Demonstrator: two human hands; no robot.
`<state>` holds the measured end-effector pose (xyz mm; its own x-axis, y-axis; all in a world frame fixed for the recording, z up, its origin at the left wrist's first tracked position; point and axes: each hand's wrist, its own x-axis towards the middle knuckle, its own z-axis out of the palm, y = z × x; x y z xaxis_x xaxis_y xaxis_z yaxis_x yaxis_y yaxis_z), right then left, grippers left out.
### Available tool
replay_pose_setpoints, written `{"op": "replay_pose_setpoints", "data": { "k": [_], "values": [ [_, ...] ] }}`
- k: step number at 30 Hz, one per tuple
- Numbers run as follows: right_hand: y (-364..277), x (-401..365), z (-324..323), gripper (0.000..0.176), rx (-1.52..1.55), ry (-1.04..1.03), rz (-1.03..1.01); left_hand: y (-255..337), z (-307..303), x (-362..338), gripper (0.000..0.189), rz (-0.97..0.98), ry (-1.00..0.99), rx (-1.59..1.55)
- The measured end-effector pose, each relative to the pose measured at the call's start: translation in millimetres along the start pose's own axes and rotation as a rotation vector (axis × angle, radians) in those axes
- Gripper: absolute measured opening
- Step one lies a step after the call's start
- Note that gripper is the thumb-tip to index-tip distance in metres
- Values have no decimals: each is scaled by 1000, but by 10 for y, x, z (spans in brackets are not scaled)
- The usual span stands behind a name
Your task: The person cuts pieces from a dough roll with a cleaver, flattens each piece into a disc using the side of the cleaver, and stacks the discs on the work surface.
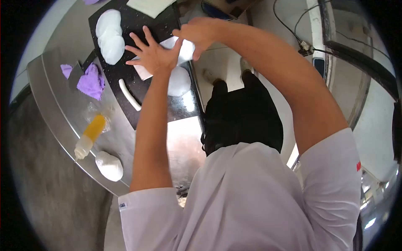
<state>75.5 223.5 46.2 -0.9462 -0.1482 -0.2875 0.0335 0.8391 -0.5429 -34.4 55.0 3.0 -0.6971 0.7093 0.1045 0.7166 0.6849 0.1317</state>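
Note:
My left hand [155, 56], palm down and fingers spread, lies over a broad, flat, shiny blade [185, 51] on a black board [157, 106]. At the blade's right side my right hand [200, 35] is closed, with its grip hidden from above. Nearer to me, a thin white round of dough [179, 81] lies by my left wrist. A short white dough rope [129, 95] rests left of my forearm. Beyond my left fingertips, several white rounds [110, 37] overlap in a row on the board.
Purple cloths [91, 81] lie on the steel counter [52, 90] with a dark flat blade [75, 75] by them. A squeeze bottle of yellow liquid [93, 129] lies near a white lump [109, 166]. A pale folded cloth [150, 5] sits at the board's far edge.

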Motion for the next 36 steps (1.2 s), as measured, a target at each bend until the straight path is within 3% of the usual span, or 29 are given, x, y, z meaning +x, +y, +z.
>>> {"op": "replay_pose_setpoints", "data": {
  "k": [2, 4, 5, 9, 12, 13, 14, 16, 19, 24, 26, 28, 30, 31, 32, 36],
  "values": [
    [-102, -171, 195, 86, 122, 5, 30, -38, 1, -146, 124, 52, -86, -33],
    [-184, -291, 404, 86, 278, -161, 116, -6, -55, -367, 124, 137, -155, 25],
    [-127, -333, 481, 85, 292, -70, 55, 28, -53, -338, 123, 162, -154, 32],
    [133, -61, 186, 81, 117, -28, -1, 33, -29, -17, 121, 67, -61, 33],
    [-5, -17, -4, 87, 115, 28, 107, -22, -108, 293, 122, 132, -97, 11],
    [26, -70, 305, 77, 126, 214, 52, -48, -105, 275, 121, 200, -115, -16],
    [-45, -167, 373, 77, 131, 206, 53, -113, -130, 115, 120, 258, -155, -41],
    [-287, -326, 536, 77, 363, -137, 91, -287, -194, -335, 122, 368, -249, -40],
    [-464, -282, 732, 76, 341, -90, 163, -416, -215, -369, 123, 439, -280, -81],
    [-363, -122, 481, 76, 391, -30, 207, -420, -161, 54, 123, 494, -171, -80],
    [-321, -44, 445, 78, 279, 64, 206, -407, -160, 240, 123, 488, -153, -59],
    [-344, -41, 500, 83, 300, 122, 204, -417, -167, 407, 123, 586, -110, -179],
    [-312, -108, 540, 90, 276, 146, 228, -338, -150, 327, 123, 570, -132, -140],
    [-368, -182, 552, 93, 356, -4, 296, -349, -140, 168, 122, 589, -148, -154],
    [-474, -245, 658, 93, 369, -19, 302, -393, -137, 18, 121, 609, -176, -169],
    [-325, -119, 834, 89, 386, 71, 261, -453, -99, 182, 116, 632, -102, -184]
  ]
}}
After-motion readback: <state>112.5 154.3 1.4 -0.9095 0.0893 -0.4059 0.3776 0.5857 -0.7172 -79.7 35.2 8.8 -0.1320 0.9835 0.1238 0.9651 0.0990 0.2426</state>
